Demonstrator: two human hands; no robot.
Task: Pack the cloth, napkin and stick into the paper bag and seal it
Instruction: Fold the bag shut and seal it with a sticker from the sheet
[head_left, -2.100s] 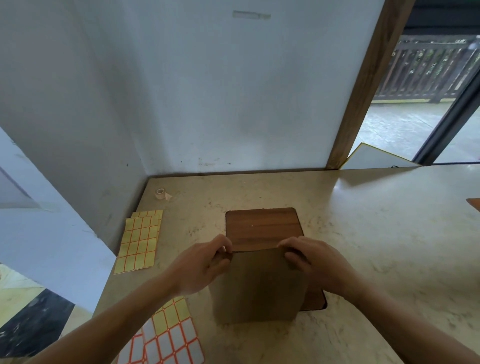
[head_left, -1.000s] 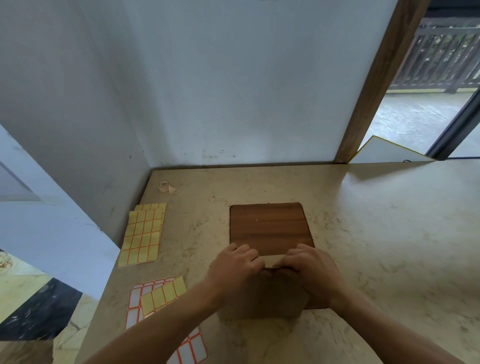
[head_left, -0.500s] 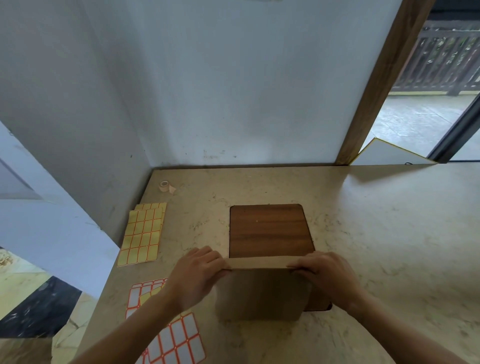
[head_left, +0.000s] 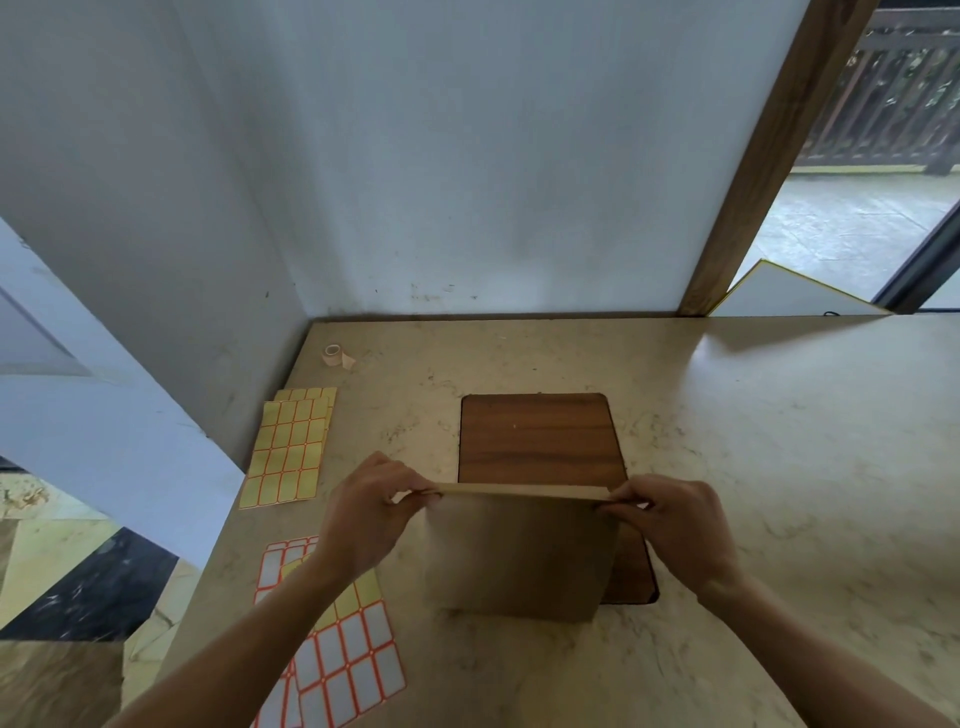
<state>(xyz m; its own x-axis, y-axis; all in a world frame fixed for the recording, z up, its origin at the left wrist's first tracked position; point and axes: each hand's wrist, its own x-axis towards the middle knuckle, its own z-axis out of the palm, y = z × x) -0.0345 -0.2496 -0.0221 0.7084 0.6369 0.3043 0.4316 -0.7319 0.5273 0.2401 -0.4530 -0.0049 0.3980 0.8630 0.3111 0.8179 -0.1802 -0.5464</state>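
Paper bag (head_left: 519, 556) upright, folded top edge running left-right; left hand (head_left: 369, 514), right hand (head_left: 675, 525) pinching opposite ends, equally near.

The paper bag (head_left: 519, 556) stands shut along its folded top, so whatever is inside cannot be seen. It covers the near left part of the wooden board (head_left: 540, 439). The fingers (head_left: 415, 493) of the left hand (head_left: 369, 514) and those of the right hand (head_left: 675, 525) curl over the fold, their tips out of sight. The left forearm hides part of the near label sheet (head_left: 353, 660), which runs off the bottom edge. The small roll (head_left: 332, 355) by the wall is too small to identify.
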